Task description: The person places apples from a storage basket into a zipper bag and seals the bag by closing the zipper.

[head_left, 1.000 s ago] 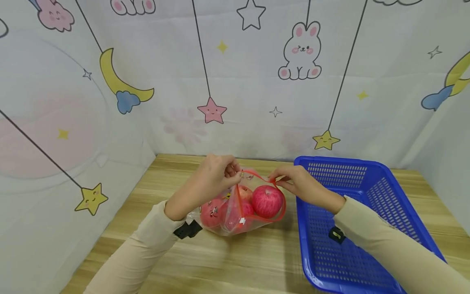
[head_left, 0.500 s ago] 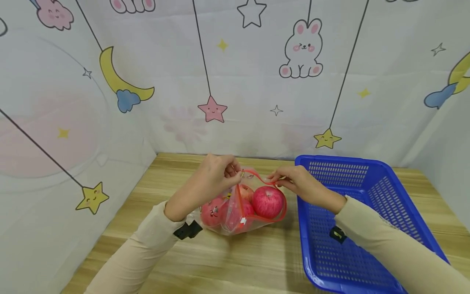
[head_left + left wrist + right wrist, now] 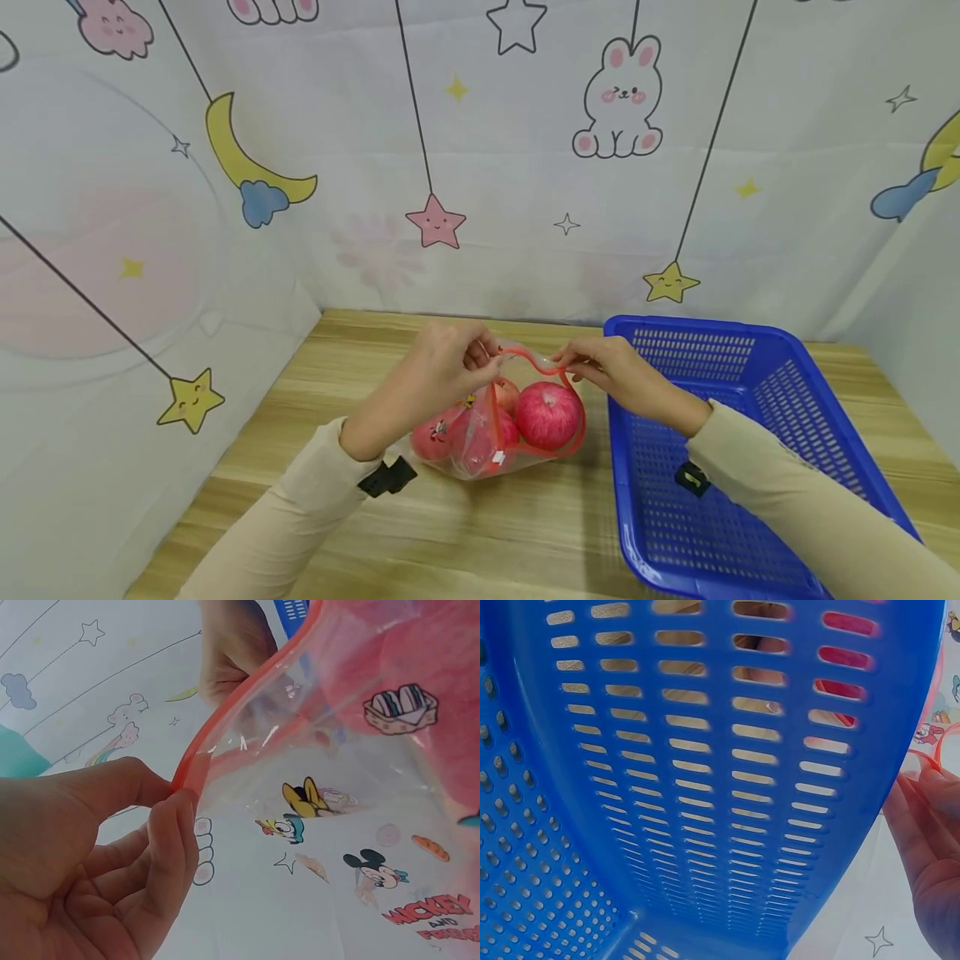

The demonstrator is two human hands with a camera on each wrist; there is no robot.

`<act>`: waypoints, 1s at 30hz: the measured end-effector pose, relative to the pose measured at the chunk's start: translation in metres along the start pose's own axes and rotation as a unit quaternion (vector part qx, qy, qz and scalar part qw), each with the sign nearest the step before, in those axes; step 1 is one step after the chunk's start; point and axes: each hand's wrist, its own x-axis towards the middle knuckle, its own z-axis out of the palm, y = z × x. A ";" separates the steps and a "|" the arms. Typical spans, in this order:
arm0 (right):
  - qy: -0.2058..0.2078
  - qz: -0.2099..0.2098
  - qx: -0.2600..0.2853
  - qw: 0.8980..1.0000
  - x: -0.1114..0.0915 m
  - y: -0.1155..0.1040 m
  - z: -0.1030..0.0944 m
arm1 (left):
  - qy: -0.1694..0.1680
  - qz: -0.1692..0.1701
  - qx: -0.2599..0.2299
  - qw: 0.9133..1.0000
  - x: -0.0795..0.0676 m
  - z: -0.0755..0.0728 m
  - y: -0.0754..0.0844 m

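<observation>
1. The clear bag [image 3: 337, 832] bears the red word "MICKEY" [image 3: 429, 908] in the left wrist view.
2. Beneath it stands a smaller "AND" [image 3: 437, 923].
3. Lowest comes "FRIENDS" [image 3: 448, 933], also red, its last letters blurred.

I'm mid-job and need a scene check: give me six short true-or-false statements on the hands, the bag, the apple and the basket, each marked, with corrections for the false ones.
1. The left hand pinches the red edge of the clear bag. True.
2. The bag's mouth is sealed shut. False: it gapes open in front of a red apple.
3. The right hand holds the bag's red edge too. True.
4. The bag is plain, with no pictures on it. False: it bears cartoon prints.
5. The blue basket stands to the right of the bag. True.
6. The bag lies inside the basket. False: it rests on the wood-grain table, beside the basket.
</observation>
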 end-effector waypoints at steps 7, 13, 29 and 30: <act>0.008 -0.012 -0.012 1.000 0.000 -0.001 0.000 | 0.021 0.020 0.014 0.999 -0.005 0.005 0.004; 0.012 -0.016 -0.012 1.000 0.001 -0.001 0.000 | 0.051 0.053 0.045 0.996 -0.009 0.011 0.006; 0.015 0.005 -0.020 1.000 0.001 -0.006 -0.003 | -0.001 0.148 0.111 0.983 -0.063 0.023 0.024; 0.014 0.003 -0.020 1.000 0.001 -0.005 -0.003 | -0.012 0.146 0.125 0.981 -0.066 0.025 0.024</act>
